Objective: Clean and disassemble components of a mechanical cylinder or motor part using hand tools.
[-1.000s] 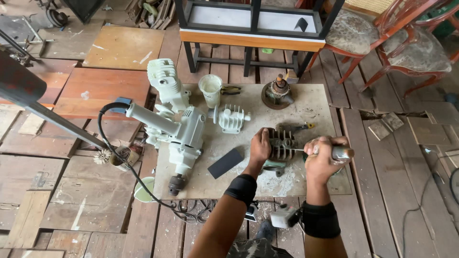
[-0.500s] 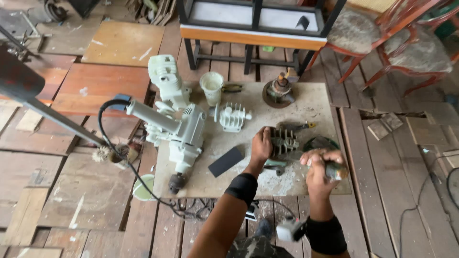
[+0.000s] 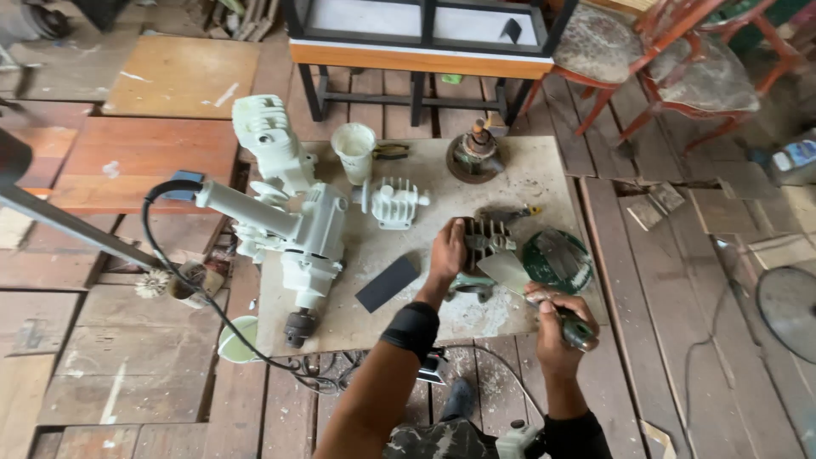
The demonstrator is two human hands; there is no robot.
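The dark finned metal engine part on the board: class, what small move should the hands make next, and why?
Probably bring the putty knife blade onto the dark finned metal engine part and scrape. The left hand steadies that part on the pale worn board, while the right hand grips the knife's handle with the blade tip just beside the part, seemingly not touching it.

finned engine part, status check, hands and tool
Left hand steadying finned engine part. Right hand gripping putty knife, blade at part. Round green lid beside it.
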